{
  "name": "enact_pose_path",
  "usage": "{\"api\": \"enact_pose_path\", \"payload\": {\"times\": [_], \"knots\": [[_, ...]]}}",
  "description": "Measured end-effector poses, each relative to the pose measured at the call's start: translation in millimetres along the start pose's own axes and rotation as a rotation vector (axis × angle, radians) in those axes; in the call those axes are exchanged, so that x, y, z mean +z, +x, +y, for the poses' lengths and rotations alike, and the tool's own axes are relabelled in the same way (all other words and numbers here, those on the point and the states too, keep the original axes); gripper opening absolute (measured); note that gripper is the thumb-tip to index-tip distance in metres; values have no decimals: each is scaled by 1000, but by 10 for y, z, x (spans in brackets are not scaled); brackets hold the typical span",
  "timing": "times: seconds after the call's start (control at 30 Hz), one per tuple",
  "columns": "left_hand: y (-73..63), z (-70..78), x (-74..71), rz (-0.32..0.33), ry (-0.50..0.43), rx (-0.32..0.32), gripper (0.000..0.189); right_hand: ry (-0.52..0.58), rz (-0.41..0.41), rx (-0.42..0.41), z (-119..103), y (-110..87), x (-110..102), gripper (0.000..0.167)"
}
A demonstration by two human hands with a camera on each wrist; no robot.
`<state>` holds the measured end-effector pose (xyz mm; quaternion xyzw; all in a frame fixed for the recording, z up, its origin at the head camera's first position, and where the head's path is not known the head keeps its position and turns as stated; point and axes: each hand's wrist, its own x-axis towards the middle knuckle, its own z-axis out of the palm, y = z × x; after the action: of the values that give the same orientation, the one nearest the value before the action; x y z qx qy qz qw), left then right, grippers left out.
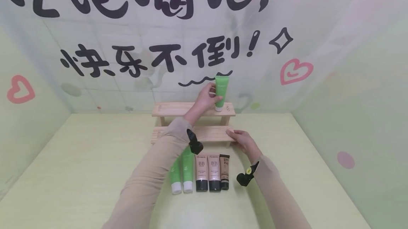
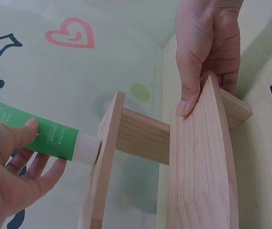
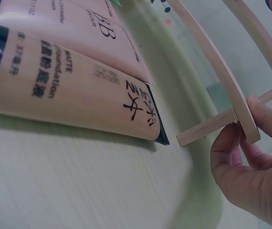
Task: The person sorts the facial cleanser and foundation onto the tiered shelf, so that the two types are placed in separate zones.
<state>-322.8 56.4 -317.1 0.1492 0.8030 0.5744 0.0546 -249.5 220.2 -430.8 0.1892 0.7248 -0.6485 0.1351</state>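
Observation:
A green squeeze tube [image 1: 221, 91] stands cap-down at the right end of the wooden rack's upper shelf [image 1: 188, 109]. My left hand [image 1: 207, 98] holds it between thumb and fingers; in the left wrist view its white cap [image 2: 86, 148] meets the shelf board. With the thumb on top and fingers curled beneath, my right hand [image 1: 243, 141] grips the right end of the lower shelf [image 1: 210, 133]. Below the rack lie two more green tubes [image 1: 188, 169], partly behind the left sleeve, two pink BB cream tubes [image 1: 201, 172] and a smaller tan foundation tube [image 3: 78, 81].
The rack stands on a pale wood-grain table [image 1: 79, 172], close to the back wall [image 1: 121, 91] with black lettering. Side walls rise left and right, each with printed shapes. Both wrists carry a small black camera [image 1: 195, 142].

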Motion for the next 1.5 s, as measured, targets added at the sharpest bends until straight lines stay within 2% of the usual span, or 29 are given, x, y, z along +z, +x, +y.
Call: {"api": "enact_pose_path", "payload": {"times": [0.53, 0.77, 0.93, 1.23, 1.5], "knots": [[-79, -4, -43, -46, 100, -1, 46, 4, -11, -11, -29, -20, 59, 60], [-135, -77, -63, -57, 146, -5, 45, 17, -11, -11, -1, -8, 66, 58], [-175, -132, -112, -52, 139, -38, 47, 17, -22, -2, -5, -16, 47, 59], [-258, -157, -223, -33, 140, -61, 46, 4, -26, -12, -20, -18, -5, 60], [-309, -236, -269, -27, 137, -44, 43, 6, -45, -2, -21, -10, -22, 59]]}}
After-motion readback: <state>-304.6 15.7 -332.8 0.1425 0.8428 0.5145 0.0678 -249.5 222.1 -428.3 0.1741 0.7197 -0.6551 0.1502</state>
